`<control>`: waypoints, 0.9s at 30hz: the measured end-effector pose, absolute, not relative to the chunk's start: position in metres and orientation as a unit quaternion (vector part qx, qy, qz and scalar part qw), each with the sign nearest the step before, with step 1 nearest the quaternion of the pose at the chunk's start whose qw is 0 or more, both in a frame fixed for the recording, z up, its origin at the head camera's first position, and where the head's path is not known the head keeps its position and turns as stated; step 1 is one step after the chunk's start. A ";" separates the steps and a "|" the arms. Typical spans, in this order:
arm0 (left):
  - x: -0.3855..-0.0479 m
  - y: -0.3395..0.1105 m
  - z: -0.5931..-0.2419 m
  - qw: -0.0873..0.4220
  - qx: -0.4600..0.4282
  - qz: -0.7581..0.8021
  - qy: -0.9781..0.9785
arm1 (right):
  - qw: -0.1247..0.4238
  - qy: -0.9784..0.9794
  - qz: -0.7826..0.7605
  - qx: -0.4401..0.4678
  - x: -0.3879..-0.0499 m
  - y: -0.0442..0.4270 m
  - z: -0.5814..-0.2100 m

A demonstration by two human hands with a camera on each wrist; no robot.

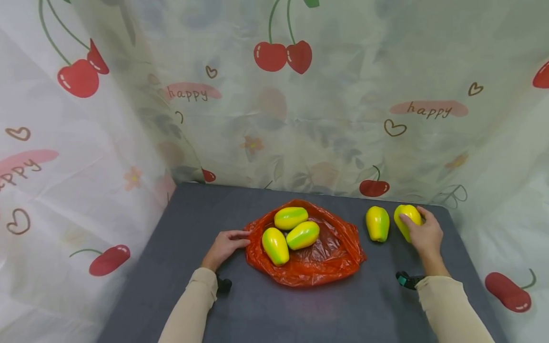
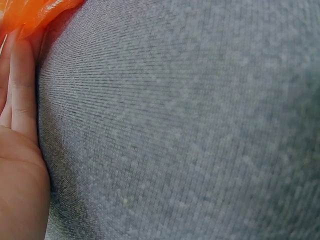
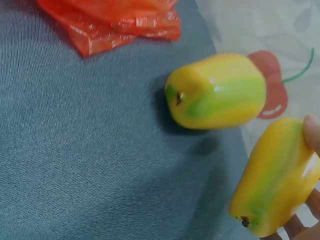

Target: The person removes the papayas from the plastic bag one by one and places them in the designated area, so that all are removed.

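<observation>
A red plastic bag (image 1: 330, 271) lies spread on the table with its mouth wide, and three yellow-green papayas (image 1: 290, 218) rest in it. My left hand (image 1: 224, 245) holds the bag's left edge with its fingertips. In the left wrist view the fingers (image 2: 22, 90) reach the orange-red plastic (image 2: 45, 12), which partly covers their tips. On the right, my right hand (image 1: 426, 236) grips another papaya (image 1: 405, 219) between thumb and fingers. In the right wrist view that papaya (image 3: 275, 175) is tilted. One more papaya (image 1: 378, 224) stands between it and the bag.
The dark grey table (image 1: 300, 309) is backed and flanked by a pale curtain (image 1: 326, 143) printed with cherries, hearts and lettering. Dark wrist-worn devices (image 1: 407, 280) show beside both sleeves.
</observation>
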State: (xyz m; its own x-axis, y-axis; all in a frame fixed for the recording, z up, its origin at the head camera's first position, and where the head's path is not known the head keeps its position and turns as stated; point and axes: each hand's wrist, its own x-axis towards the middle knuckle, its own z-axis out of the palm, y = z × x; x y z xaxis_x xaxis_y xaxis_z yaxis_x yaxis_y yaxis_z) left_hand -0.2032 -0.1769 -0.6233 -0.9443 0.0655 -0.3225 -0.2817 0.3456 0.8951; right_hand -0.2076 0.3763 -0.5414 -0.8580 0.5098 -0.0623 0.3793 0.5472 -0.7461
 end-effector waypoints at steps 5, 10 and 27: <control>-0.205 -0.179 -0.618 0.146 -0.066 0.563 0.811 | 0.059 -0.878 0.402 -0.253 -0.214 0.379 -0.549; -0.205 -0.180 -0.616 0.150 -0.067 0.562 0.811 | 0.053 -0.880 0.397 -0.255 -0.219 0.379 -0.555; -0.204 -0.174 -0.625 0.153 -0.074 0.561 0.810 | 0.030 -0.897 0.367 -0.245 -0.225 0.382 -0.567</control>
State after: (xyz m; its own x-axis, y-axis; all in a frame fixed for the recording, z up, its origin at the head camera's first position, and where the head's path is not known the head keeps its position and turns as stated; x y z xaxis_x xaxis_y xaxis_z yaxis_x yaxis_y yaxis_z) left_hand -0.2036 -0.1743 -0.6252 -0.9422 0.0530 -0.3309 -0.2912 0.3591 0.8867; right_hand -0.2247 0.3817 -0.5666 -0.8781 0.4616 -0.1263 0.4178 0.6108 -0.6726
